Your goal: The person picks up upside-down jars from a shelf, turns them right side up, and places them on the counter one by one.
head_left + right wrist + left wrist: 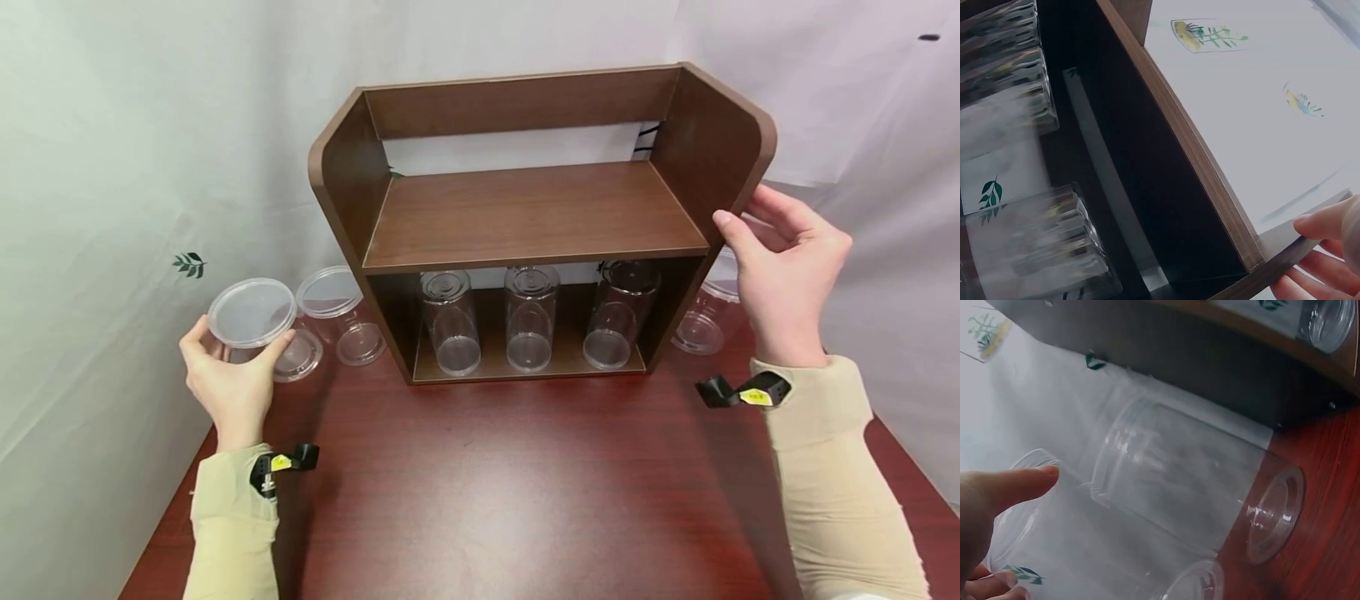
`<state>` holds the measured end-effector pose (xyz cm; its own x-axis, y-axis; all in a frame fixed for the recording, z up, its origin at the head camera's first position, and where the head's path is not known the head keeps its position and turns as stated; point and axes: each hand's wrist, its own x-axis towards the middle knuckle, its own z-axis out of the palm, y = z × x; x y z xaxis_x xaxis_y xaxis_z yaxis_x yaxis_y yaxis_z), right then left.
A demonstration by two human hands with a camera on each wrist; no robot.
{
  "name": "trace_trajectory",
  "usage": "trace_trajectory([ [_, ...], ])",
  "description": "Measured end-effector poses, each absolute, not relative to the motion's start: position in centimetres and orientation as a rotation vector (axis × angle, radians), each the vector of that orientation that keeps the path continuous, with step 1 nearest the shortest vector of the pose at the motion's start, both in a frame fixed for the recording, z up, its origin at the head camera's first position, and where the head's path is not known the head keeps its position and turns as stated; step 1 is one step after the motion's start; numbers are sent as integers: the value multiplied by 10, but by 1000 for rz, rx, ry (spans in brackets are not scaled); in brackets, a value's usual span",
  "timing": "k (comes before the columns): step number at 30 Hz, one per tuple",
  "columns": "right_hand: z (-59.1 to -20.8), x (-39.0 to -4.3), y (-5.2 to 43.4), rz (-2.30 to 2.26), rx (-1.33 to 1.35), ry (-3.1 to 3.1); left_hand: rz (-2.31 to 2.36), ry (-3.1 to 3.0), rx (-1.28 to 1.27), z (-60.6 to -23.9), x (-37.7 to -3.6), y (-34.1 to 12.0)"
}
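"What lay nearest?"

"The reddish table (495, 492), with a sleeved arm reaching in over each side. At the end of the left one, the left hand (228, 379) gripped a clear jar (253, 312), thumb on one side and fingers on the other. The jar stood to the left of the shelf unit (540, 217), outside it. I couldn't tell whether its base touched the table."

"And the right hand?"

"The right hand (795, 258) pinched the edge of the unit's right side panel, thumb on one face, fingers round the other."

"What else stood there?"

"A second jar (330, 293), between the held one and the unit; a third jar (699, 325) on the far right, partly behind the right hand. Three clear glasses (532, 321) stood in a row in the lower compartment. Behind everything hung a white sheet (135, 150) with printed leaves."

"Which step was that?"

"Handling the jar on one side while holding the unit on the other, I'd say; setting things in place, perhaps."

"What did the next move call for?"

"In my judgement, a light grip to keep the jar upright and off its neighbour, and a steady right hand so the unit didn't shift."
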<state>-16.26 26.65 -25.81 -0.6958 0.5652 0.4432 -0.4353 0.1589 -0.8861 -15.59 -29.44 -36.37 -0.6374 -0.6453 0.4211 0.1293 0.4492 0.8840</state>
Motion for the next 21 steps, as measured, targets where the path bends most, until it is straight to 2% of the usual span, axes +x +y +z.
trace_trajectory([
  [21,-259,-163,266,1528,-137,-1716,-1480,-1979,565,-381,-200,-314],
])
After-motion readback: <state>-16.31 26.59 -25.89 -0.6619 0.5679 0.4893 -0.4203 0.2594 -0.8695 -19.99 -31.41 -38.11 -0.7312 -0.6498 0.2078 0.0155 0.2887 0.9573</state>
